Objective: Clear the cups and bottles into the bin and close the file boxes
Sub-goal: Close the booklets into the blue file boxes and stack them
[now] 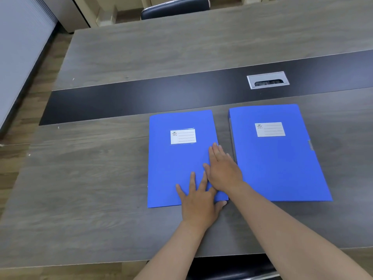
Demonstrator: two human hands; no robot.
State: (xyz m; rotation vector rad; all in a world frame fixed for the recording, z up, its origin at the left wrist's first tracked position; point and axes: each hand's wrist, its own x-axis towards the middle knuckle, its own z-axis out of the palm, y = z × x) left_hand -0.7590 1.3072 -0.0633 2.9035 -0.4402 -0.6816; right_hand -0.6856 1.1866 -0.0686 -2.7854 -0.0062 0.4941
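Note:
Two blue file boxes lie flat side by side on the grey wooden table (90, 178), each with a white label on its lid. The left file box (175, 164) has both my hands pressed on its lid. My left hand (198, 203) lies flat on the box's near right corner, fingers spread, thumb off the edge on the table. My right hand (222, 170) rests palm down along the box's right edge, partly over my left fingers. The right file box (276, 154) lies with its lid down, untouched. No cups, bottles or bin are in view.
A dark strip (141, 96) runs across the table's middle, with a metal cable grommet (268, 79) set in it. A black chair (175, 7) stands at the far side, another chair (232, 267) at the near edge below my arms. Wooden floor lies to the left.

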